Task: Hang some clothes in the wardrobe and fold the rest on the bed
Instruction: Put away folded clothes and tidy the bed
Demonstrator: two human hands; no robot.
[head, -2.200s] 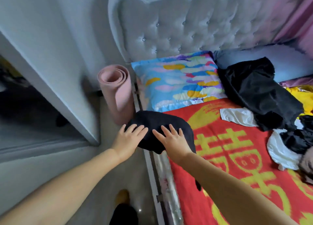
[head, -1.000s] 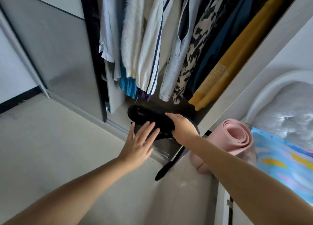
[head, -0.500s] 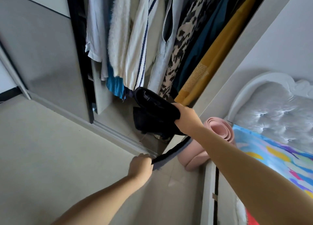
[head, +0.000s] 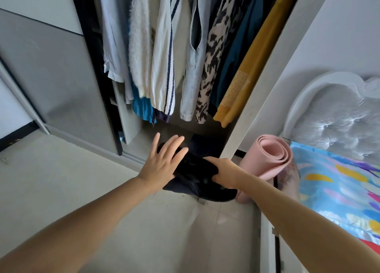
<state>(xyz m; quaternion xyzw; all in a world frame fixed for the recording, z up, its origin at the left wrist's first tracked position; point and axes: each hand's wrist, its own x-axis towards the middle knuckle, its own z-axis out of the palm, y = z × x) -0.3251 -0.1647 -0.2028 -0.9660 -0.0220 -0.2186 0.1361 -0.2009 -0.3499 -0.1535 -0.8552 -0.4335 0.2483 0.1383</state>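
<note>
Because the folded black garment (head: 197, 176) is soft cloth, it sags and bulges wherever nothing supports it, and its lower edge droops below the hands toward the floor. It hangs in the air in front of the open wardrobe (head: 267, 100), just below the row of hanging clothes (head: 185, 56) and beside the rolled pink mat (head: 269, 159). The right hand (head: 224, 173) grips the bundle at its right side, fingers curled into the folds. The left hand (head: 162, 161) lies flat on the left side, fingers straight and spread, pressing rather than clutching. The garment looks light, limp and not fragile, though loose layers could slip apart. A steadier hold would probably be one palm under the fold and the other on top, keeping the layers squeezed together.
</note>
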